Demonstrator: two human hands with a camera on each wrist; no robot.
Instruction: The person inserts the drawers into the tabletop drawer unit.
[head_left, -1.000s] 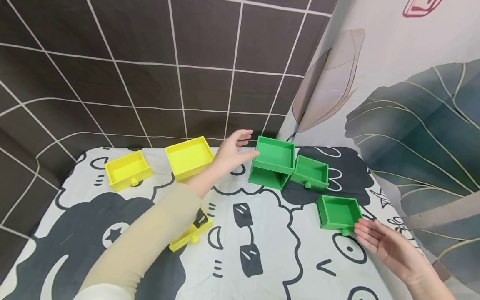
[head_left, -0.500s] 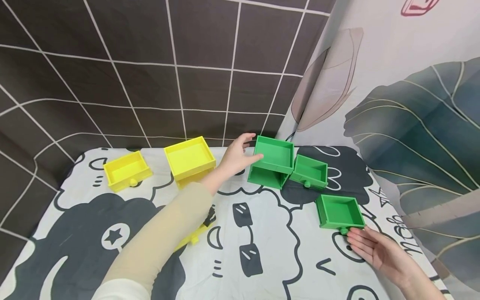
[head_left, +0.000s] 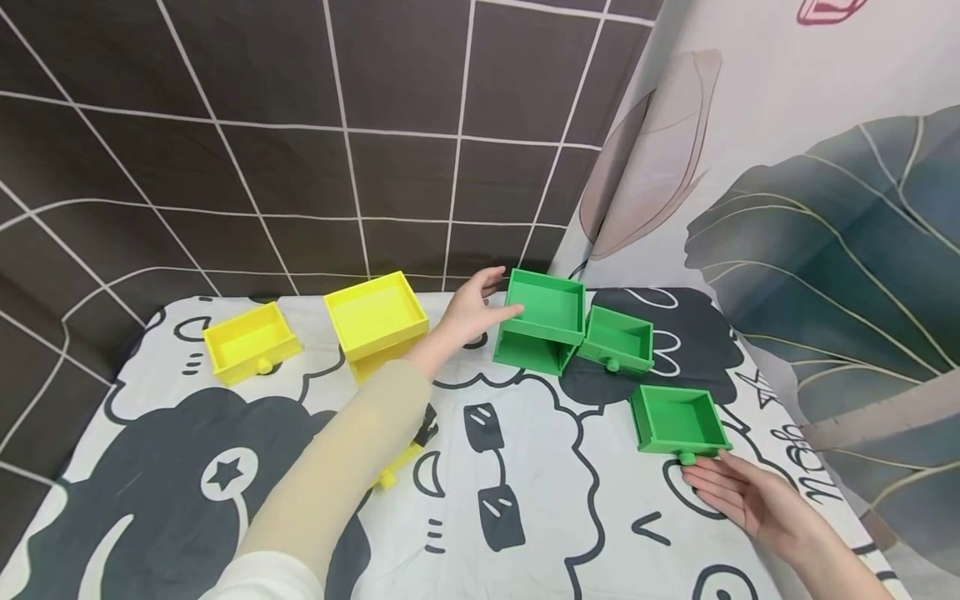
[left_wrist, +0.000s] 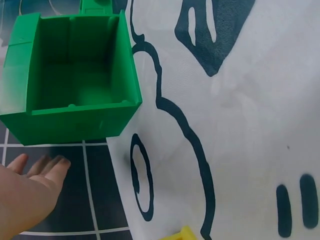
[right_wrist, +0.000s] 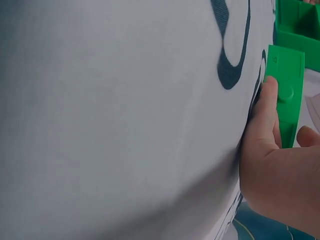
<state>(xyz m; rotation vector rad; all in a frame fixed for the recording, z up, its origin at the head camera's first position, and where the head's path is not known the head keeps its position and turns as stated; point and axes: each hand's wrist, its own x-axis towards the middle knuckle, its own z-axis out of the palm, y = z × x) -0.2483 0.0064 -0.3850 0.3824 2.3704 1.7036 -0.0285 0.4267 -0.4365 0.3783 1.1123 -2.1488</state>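
Observation:
My left hand [head_left: 474, 310] is at the left side of a green cabinet [head_left: 551, 302], thumb and fingers spread and nothing held between them. The cabinet has a tray-like top and a hollow front, bare inside in the left wrist view. My right hand [head_left: 757, 504] has its fingers extended, palm turned up, right at the round knob and front face of a green drawer [head_left: 682, 418]. In the right wrist view, the fingertips overlap the drawer's front [right_wrist: 286, 75] beside the knob. A smaller green drawer [head_left: 621, 337] stands against the cabinet's right side.
A yellow cabinet [head_left: 377, 312] stands left of my left hand, with a yellow drawer [head_left: 251, 340] farther left. Another yellow drawer [head_left: 401, 465] with a black object [head_left: 427, 425] is partly hidden under my left sleeve. A dark gridded backdrop [head_left: 405, 167] rises behind the cloth-covered table.
My right hand has shifted left along the green drawer's front, its fingertips now by the knob. My left hand has moved slightly nearer the green cabinet, and the forearm covers more of the near yellow drawer.

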